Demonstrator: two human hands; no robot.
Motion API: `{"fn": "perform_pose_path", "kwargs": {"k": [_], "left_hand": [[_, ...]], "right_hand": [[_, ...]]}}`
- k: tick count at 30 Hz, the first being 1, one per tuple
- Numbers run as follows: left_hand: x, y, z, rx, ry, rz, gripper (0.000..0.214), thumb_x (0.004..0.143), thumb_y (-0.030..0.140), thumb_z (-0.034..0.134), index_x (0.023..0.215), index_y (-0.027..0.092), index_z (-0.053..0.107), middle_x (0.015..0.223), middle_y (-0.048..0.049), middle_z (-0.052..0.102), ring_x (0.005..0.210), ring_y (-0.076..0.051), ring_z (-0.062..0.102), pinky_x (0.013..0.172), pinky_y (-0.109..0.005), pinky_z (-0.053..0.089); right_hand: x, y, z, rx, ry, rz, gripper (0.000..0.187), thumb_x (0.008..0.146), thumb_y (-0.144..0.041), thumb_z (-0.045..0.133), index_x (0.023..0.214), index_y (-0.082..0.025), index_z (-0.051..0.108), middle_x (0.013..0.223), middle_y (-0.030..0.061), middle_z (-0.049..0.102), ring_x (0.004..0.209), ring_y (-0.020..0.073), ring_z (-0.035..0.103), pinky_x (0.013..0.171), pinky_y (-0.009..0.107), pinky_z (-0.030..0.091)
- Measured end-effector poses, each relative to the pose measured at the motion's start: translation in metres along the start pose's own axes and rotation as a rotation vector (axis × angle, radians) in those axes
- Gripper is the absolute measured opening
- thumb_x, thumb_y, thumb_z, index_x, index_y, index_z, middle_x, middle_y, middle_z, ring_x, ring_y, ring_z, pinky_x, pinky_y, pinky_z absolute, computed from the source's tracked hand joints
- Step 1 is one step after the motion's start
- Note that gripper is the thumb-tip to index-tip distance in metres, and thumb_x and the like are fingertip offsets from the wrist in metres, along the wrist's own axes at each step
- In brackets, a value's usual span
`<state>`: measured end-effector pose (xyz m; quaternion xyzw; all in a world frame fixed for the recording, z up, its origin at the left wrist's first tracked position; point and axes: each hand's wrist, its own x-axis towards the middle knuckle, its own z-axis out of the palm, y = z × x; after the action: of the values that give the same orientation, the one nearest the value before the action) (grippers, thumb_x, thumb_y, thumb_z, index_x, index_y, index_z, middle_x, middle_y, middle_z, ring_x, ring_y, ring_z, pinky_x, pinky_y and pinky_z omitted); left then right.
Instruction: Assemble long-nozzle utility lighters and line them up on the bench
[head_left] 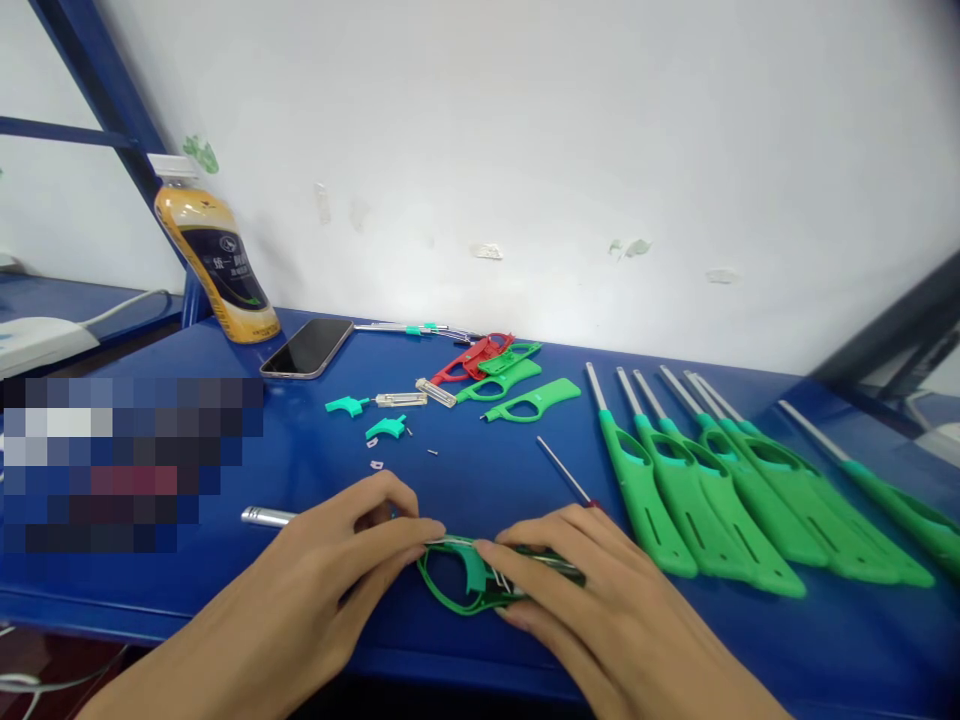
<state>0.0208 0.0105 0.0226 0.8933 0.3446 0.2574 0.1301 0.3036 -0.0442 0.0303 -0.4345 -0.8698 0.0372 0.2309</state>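
A green gas lighter with its inside exposed lies low over the table between my hands. Its teal trigger and some thin wires show within the casing. My left hand pinches the front end, where a metal tube sticks out to the left beneath the fingers. Fingers of my right hand are closed around the handle part and hide much of it. Just behind that hand lies a screwdriver, its handle mostly covered.
Assembled green lighters lie in a row on the right. Loose teal triggers, clear fuel tanks, red casing pieces and green casing halves lie ahead. A phone and a drink bottle are back left, before a white wall.
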Motion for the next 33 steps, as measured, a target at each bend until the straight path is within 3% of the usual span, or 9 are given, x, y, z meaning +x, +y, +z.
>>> {"fn": "perform_pose_path", "kwargs": {"k": [10,23,33], "left_hand": [[0.0031,0.0071,-0.0013,-0.037,0.0,-0.028,0.034,0.115,0.013,0.048,0.122,0.03,0.078,0.116,-0.0017,0.069,0.101,-0.016,0.072,0.087,-0.023,0.058],[-0.0042,0.0007,-0.0023,0.042,-0.047,0.061,0.044,0.11,0.005,0.047,0.135,0.031,0.07,0.125,-0.0022,0.066,0.106,-0.014,0.071,0.097,-0.022,0.057],[-0.0026,0.0057,-0.0018,0.032,0.014,0.028,0.04,0.111,0.007,0.048,0.126,0.032,0.076,0.118,-0.0011,0.071,0.101,-0.014,0.073,0.092,-0.021,0.059]], "right_hand": [[-0.0041,0.0031,0.0033,0.005,0.028,0.009,0.026,0.118,-0.039,0.054,0.142,-0.033,0.063,0.129,-0.0035,0.078,0.113,0.0185,0.075,0.107,0.036,0.06],[-0.0029,0.0041,0.0013,-0.038,0.062,-0.031,0.022,0.119,-0.038,0.052,0.133,-0.032,0.067,0.126,-0.0077,0.08,0.108,0.0154,0.076,0.104,0.032,0.06],[-0.0028,0.0021,0.0023,-0.052,0.065,-0.028,0.023,0.12,-0.04,0.05,0.131,-0.03,0.067,0.125,-0.0041,0.081,0.111,0.0167,0.077,0.109,0.032,0.059]]}}
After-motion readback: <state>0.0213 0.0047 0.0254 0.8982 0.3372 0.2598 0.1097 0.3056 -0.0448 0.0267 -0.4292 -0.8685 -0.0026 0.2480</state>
